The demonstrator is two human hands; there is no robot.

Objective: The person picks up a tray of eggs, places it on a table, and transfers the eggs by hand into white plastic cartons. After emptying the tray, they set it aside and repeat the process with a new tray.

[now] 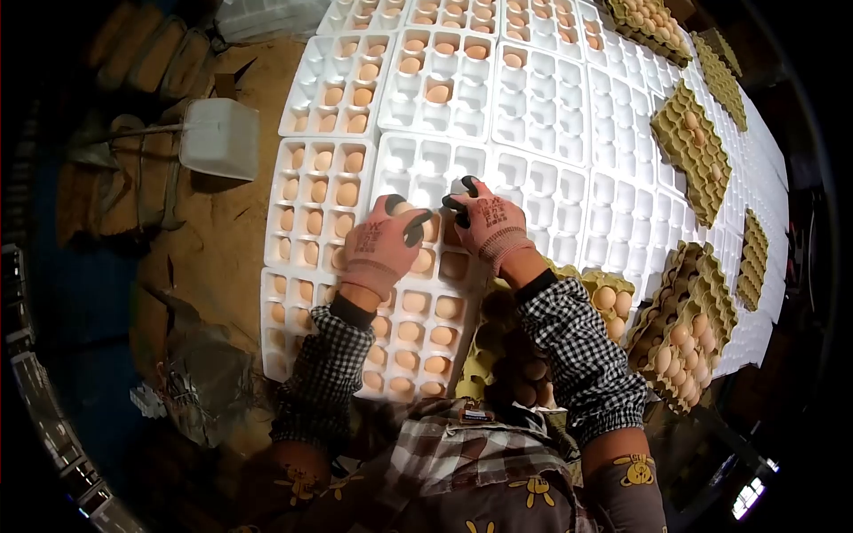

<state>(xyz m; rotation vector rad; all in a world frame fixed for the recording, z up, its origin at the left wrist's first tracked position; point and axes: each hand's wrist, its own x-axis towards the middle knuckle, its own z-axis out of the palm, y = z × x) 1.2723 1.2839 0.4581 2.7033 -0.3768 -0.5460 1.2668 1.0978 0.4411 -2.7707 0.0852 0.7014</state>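
My left hand (384,247), in a pink glove with dark fingertips, curls its fingers round an egg (402,209) over a white foam tray (396,158). To its right, my right hand (490,224) is gloved the same way. Its fingers are bent together above the tray's right edge; whatever is in them is hidden. Below the hands, brown eggs (424,262) fill the tray's near compartments, while its far compartments hold none. Another foam tray (442,289) with eggs lies nearer my body. Under my right forearm sits a pulp tray (475,360) with eggs, partly covered.
More foam trays (539,99) spread across the surface, some with eggs. At the right stand stacked pulp trays with eggs (682,355) and a nearly bare pulp tray (693,160). A white long-handled scoop (219,139) lies at the left, beside brown sheeting (200,235).
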